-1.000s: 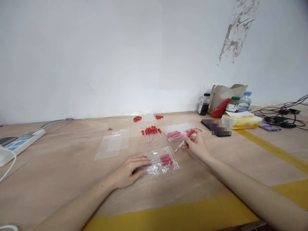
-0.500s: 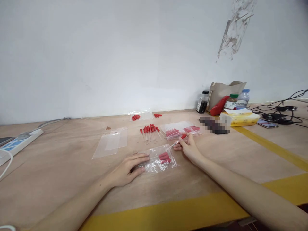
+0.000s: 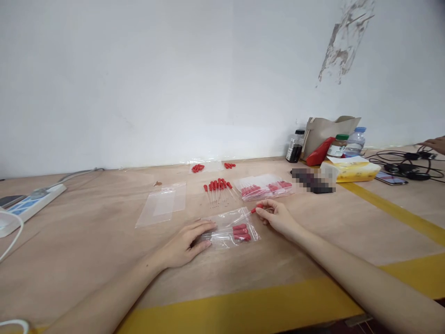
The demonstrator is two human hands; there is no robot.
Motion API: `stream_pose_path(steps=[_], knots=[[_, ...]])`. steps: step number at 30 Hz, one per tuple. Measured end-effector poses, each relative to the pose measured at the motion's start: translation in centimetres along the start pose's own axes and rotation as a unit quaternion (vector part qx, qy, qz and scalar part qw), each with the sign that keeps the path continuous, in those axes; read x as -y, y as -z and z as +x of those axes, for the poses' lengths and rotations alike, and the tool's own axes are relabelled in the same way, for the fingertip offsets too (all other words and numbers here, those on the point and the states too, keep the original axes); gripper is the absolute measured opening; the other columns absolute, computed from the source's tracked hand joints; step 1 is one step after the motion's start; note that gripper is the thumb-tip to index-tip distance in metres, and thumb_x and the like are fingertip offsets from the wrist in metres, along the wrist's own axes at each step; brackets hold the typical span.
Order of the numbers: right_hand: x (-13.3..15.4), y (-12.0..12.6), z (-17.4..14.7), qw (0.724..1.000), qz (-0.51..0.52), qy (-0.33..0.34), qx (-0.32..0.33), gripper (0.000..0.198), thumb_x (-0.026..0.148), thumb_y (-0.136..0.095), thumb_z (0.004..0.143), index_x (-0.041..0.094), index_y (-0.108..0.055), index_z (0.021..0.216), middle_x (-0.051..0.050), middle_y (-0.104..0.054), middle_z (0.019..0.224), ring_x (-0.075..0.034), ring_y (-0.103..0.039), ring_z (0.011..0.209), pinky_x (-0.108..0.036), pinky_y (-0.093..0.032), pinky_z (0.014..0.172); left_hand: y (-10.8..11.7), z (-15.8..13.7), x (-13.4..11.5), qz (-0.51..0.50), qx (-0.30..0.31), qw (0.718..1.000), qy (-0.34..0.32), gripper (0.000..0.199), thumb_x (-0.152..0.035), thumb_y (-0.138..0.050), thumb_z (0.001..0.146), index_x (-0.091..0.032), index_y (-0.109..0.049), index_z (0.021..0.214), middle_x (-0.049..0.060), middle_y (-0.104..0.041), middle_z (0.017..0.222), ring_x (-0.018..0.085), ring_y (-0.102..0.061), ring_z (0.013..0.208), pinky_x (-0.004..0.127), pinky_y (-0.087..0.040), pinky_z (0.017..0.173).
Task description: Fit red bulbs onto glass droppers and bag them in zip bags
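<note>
In the head view a clear zip bag point(image 3: 227, 241) lies flat on the table, holding several glass droppers with red rubber bulbs point(image 3: 240, 232). My left hand point(image 3: 191, 239) rests on the bag's left end, thumb and fingers spread apart. At the right end, my right hand point(image 3: 276, 215) pinches the red bulb of another dropper point(image 3: 253, 211); its glass tube points left, at the bag's upper right corner. Whether the tip is inside the bag I cannot tell. Beyond the bag lie several loose droppers point(image 3: 218, 185), with filled bags point(image 3: 266, 186) to their right.
Flat clear bags point(image 3: 160, 206) lie to the left. Red bulbs point(image 3: 198, 168) sit at the back by the wall. On the right stand a tissue pack point(image 3: 358, 171), a dark bottle point(image 3: 295, 147) and cables point(image 3: 410, 167). A power strip point(image 3: 31, 206) lies far left. Another person's hand point(image 3: 434, 144) shows at the right edge.
My right hand has lowered the dropper toward the bag's right end, so less of its tube shows outside. The left hand has stayed on the bag. Another person's hand has appeared at far right.
</note>
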State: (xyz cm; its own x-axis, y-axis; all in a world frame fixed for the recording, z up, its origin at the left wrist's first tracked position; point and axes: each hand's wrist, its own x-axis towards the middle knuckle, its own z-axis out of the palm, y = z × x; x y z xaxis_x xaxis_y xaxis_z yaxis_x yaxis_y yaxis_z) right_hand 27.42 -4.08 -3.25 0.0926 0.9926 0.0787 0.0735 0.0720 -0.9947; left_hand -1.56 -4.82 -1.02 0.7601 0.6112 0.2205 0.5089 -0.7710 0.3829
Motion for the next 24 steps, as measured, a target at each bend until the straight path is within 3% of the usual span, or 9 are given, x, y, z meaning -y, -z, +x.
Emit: stream_pose_path(steps=[5,9,12,15,19,22,24], knots=[[0.7,0.0,-0.4,0.982,-0.161,0.085,0.047,0.017,0.027,-0.065,0.060,0.016,-0.064,0.073,0.001,-0.058,0.061,-0.010,-0.048,0.053,-0.022,-0.040,0.049,0.0,0.0,-0.1,0.000,-0.003,1.000,0.002,0.038,-0.031,-0.043,0.088,-0.025,-0.043,0.126,0.004,-0.049,0.127,0.021,-0.042,0.118,0.040,-0.035,0.099],[0.5,-0.8,-0.6,0.986,-0.108,0.087,0.093,0.027,0.023,-0.063,0.061,0.017,-0.063,0.087,-0.001,-0.063,0.074,-0.013,-0.055,0.063,-0.024,-0.044,0.055,0.0,0.0,-0.1,0.000,-0.005,1.000,0.006,0.039,-0.031,-0.043,0.088,-0.025,-0.042,0.126,0.004,-0.049,0.126,0.021,-0.042,0.117,0.040,-0.036,0.098],[0.4,-0.8,-0.5,0.988,-0.051,0.053,0.133,0.040,0.025,-0.059,0.065,0.018,-0.055,0.105,-0.003,-0.064,0.085,-0.011,-0.056,0.059,-0.023,-0.044,0.051,0.0,-0.1,-0.2,0.001,-0.003,1.000,0.011,0.040,-0.031,-0.044,0.088,-0.026,-0.041,0.127,0.004,-0.049,0.127,0.020,-0.042,0.118,0.039,-0.035,0.099],[1.6,-0.1,0.3,0.986,-0.121,0.093,0.074,0.030,0.026,-0.056,0.069,0.017,-0.058,0.097,-0.003,-0.064,0.080,-0.011,-0.054,0.054,-0.023,-0.043,0.049,0.2,-0.1,-0.3,0.001,0.006,1.000,0.006,0.037,-0.031,-0.042,0.089,-0.027,-0.043,0.125,0.003,-0.047,0.128,0.020,-0.040,0.119,0.039,-0.034,0.100],[4.4,-0.1,3.8,0.928,-0.314,0.199,0.001,0.012,0.020,-0.054,0.071,0.017,-0.064,0.077,-0.003,-0.065,0.075,-0.015,-0.058,0.068,-0.027,-0.045,0.067,0.2,-0.1,-0.4,0.001,0.017,1.000,0.003,0.033,-0.029,-0.040,0.090,-0.027,-0.047,0.122,0.003,-0.044,0.130,0.019,-0.040,0.120,0.037,-0.035,0.099],[5.4,-1.8,7.5,0.896,-0.412,0.163,0.022,0.017,0.010,-0.056,0.067,0.015,-0.065,0.080,-0.006,-0.066,0.083,-0.017,-0.059,0.078,-0.026,-0.044,0.073,0.2,0.1,-0.5,-0.004,0.016,1.000,-0.002,0.033,-0.028,-0.040,0.089,-0.026,-0.047,0.122,0.004,-0.046,0.129,0.020,-0.040,0.119,0.038,-0.035,0.099],[5.2,-3.4,9.8,0.897,-0.419,0.141,0.029,0.015,0.007,-0.060,0.063,0.013,-0.065,0.076,-0.009,-0.066,0.081,-0.020,-0.060,0.079,-0.028,-0.044,0.071,0.2,0.2,-0.6,-0.007,0.012,1.000,-0.017,0.033,-0.027,-0.041,0.089,-0.025,-0.047,0.122,0.005,-0.048,0.126,0.020,-0.040,0.118,0.040,-0.034,0.100]])
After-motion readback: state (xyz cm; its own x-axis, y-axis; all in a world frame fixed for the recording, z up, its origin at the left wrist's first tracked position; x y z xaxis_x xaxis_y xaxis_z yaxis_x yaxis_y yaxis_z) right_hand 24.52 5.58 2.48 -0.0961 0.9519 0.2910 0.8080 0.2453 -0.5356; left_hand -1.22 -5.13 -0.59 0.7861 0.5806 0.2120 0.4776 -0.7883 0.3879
